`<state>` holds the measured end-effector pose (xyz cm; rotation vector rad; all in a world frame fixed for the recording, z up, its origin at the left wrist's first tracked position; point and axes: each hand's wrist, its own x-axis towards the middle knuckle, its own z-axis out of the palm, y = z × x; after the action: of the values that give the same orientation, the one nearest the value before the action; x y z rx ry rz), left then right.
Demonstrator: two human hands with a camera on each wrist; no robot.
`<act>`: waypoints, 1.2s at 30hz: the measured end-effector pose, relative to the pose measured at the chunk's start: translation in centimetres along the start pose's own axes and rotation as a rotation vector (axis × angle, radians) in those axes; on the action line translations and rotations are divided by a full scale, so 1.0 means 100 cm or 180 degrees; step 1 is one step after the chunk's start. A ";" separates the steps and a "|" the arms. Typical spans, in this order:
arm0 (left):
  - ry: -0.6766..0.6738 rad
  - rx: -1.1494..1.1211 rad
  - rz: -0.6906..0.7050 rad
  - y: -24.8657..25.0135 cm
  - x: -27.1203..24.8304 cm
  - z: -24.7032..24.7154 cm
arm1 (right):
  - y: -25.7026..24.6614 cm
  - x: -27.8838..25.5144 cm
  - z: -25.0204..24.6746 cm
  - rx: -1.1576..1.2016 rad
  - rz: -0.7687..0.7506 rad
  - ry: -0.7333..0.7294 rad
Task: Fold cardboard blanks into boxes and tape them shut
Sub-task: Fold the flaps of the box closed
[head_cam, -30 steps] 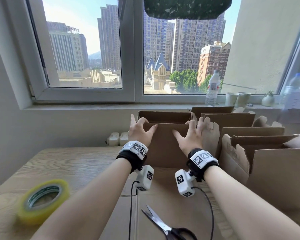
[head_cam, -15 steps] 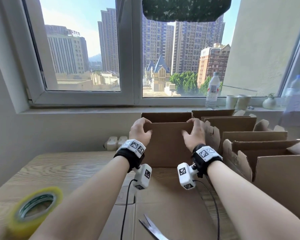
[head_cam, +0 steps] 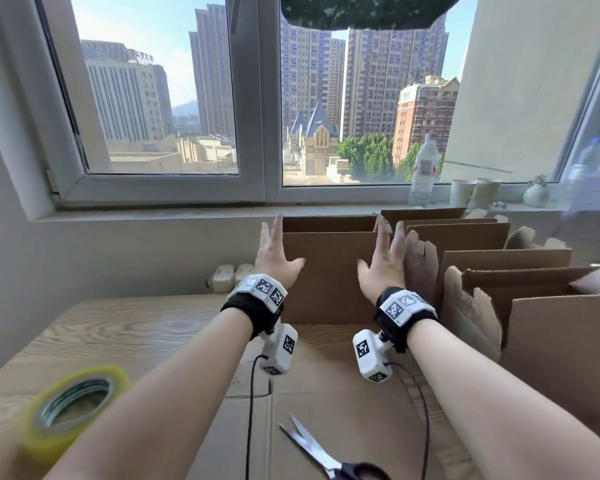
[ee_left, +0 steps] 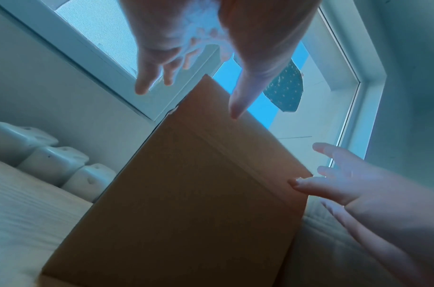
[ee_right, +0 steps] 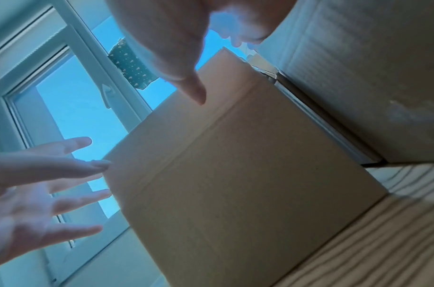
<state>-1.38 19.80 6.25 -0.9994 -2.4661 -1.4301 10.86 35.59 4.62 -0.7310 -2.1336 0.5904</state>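
Window-lit wooden worktop [head_cam: 125,327], your left hand [head_cam: 274,259] and right hand [head_cam: 381,268] spread-fingered, holding nothing, flanking upright unprinted box [head_cam: 329,278], open top skyward, red bottle [head_cam: 424,171] label unreadable.

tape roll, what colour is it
Yellow tape roll with a greenish inner core, best in the head view.

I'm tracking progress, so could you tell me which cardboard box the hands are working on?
The leftmost cardboard box, flanked by the open left hand and right hand; the other boxes stand untouched to its right.

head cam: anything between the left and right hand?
Yes: the near wall of the upright cardboard box spans the gap between the left hand and the right hand. Both wrist views show it too.
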 end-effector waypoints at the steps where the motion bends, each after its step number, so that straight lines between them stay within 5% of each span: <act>1: 0.0014 -0.0030 -0.0050 0.001 -0.003 -0.004 | -0.005 -0.004 -0.002 -0.0004 -0.0030 0.0086; 8: -0.0304 0.0345 -0.1008 0.004 -0.035 -0.036 | -0.036 -0.044 -0.006 0.0128 -0.0036 0.0146; 18: -0.1176 0.0771 -0.1837 -0.033 -0.094 -0.057 | -0.055 -0.111 -0.002 0.0127 0.0395 -0.0774; 23: -0.1885 0.1257 -0.1897 -0.053 -0.133 -0.058 | -0.053 -0.147 -0.006 -0.0170 0.0799 -0.1451; 36: -0.1798 0.1429 -0.2037 -0.051 -0.234 -0.084 | -0.056 -0.246 -0.059 -0.1983 0.1007 -0.2449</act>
<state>11.94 0.02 -2.51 -0.5879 -3.5244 -0.6424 26.78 16.04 -1.48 -1.3625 -3.0000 0.3903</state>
